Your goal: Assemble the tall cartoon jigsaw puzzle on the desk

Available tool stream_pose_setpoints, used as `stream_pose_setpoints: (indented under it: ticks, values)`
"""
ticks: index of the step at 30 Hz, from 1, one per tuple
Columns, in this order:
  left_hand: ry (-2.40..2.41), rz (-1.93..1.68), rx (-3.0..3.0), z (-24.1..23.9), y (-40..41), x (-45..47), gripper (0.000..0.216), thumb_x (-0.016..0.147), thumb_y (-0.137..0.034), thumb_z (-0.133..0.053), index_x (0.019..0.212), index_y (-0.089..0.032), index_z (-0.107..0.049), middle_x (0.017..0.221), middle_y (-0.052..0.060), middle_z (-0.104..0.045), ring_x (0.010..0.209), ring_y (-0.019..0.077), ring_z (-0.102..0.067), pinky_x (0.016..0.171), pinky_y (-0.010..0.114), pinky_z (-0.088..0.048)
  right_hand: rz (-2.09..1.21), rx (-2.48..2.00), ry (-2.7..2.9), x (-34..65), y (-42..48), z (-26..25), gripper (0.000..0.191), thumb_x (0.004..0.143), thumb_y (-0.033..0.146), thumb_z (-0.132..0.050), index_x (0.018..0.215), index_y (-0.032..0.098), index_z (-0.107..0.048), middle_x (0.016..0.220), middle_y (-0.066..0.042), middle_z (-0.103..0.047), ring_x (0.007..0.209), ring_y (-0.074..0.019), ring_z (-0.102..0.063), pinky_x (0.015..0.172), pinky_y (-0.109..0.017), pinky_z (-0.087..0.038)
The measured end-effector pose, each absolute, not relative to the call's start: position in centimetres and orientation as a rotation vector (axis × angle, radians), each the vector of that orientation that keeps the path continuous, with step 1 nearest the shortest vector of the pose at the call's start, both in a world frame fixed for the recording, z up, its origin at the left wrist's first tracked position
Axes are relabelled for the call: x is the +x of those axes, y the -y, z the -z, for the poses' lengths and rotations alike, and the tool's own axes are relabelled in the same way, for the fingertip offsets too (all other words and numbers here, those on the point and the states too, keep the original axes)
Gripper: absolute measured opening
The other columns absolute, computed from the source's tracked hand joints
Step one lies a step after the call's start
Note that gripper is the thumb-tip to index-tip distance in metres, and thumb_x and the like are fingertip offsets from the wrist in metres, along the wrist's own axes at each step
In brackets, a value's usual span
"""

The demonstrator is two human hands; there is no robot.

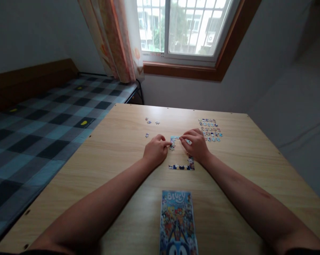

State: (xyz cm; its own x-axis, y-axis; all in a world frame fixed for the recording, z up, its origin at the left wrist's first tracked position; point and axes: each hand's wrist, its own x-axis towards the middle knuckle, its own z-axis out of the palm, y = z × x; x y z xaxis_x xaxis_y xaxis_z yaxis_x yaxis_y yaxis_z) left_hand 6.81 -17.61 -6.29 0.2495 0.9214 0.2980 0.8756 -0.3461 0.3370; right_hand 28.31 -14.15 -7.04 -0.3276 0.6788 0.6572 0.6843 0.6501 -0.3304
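Note:
A partly joined jigsaw puzzle border (181, 167) lies on the wooden table, with bare wood showing inside it. My left hand (156, 150) rests at the border's upper left; its index finger stretches out onto the pieces there, the other fingers loosely bent, nothing held. Over the top edge is my right hand (195, 144), its thumb and index fingertips closed together on what looks like a small puzzle piece, mostly hidden by the fingers. This hand also covers part of the border's right side. Loose puzzle pieces (211, 134) lie in rows just beyond my right hand.
Several single puzzle pieces (149, 122) are scattered at the table's far left. A Bluey puzzle box (178, 221) lies close to me on the table (117, 134). To the left is a bed with a checked cover (56, 150); a window (192, 28) and curtain (120, 42) are behind.

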Motion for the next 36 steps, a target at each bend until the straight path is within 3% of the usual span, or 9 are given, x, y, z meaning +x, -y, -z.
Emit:
stream_pose_setpoints:
  ticks: [7,13,18,29,36]
  values:
    - [-1.724,-0.725,2.368,6.2,17.6,6.9,0.03,0.088,-0.016,-0.058,0.106,-0.029,-0.079,0.108,0.004,-0.066,0.09,0.0175,-0.063,0.081,0.03,-0.054,-0.027,-1.09,2.056,28.7,14.1,7.0,0.017,0.091,0.029,-0.066,0.08,0.024,-0.077,0.09,-0.004,-0.074,0.096,-0.0248,-0.059,0.091,-0.044,-0.041]
    - [-1.744,-0.75,2.309,5.9,17.7,7.5,0.012,0.088,-0.025,-0.063,0.092,-0.021,-0.073,0.104,0.006,-0.065,0.09,0.0191,-0.061,0.081,0.031,-0.05,-0.066,-1.133,1.998,29.3,13.8,7.3,0.019,0.092,0.033,-0.064,0.081,0.025,-0.077,0.092,-0.005,-0.073,0.1,-0.0262,-0.058,0.096,-0.048,-0.039]
    - [-1.747,-0.798,2.284,5.9,17.5,7.6,0.005,0.086,-0.022,-0.061,0.083,-0.018,-0.063,0.093,0.006,-0.064,0.084,0.0188,-0.057,0.077,0.031,-0.046,-0.057,-1.124,1.978,29.5,13.6,7.6,0.018,0.092,0.032,-0.063,0.081,0.026,-0.077,0.09,-0.005,-0.071,0.1,-0.0266,-0.057,0.098,-0.049,-0.039]
    - [-1.735,-0.943,2.274,5.4,17.3,7.2,0.01,0.081,-0.016,-0.056,0.075,-0.021,-0.05,0.083,0.004,-0.058,0.079,0.0182,-0.052,0.073,0.032,-0.042,-0.04,-1.096,1.957,29.4,13.8,7.2,0.02,0.094,0.032,-0.062,0.081,0.025,-0.074,0.089,-0.004,-0.072,0.097,-0.0251,-0.058,0.096,-0.047,-0.04]
    - [-1.906,-1.413,2.219,4.6,15.3,3.1,0.023,0.086,-0.018,-0.049,0.07,-0.024,-0.034,0.077,0.003,-0.051,0.075,0.0184,-0.049,0.073,0.033,-0.043,-0.001,-1.025,1.869,28.9,14.3,6.5,0.019,0.092,0.031,-0.063,0.078,0.024,-0.074,0.084,-0.005,-0.073,0.088,-0.0241,-0.06,0.089,-0.045,-0.044]
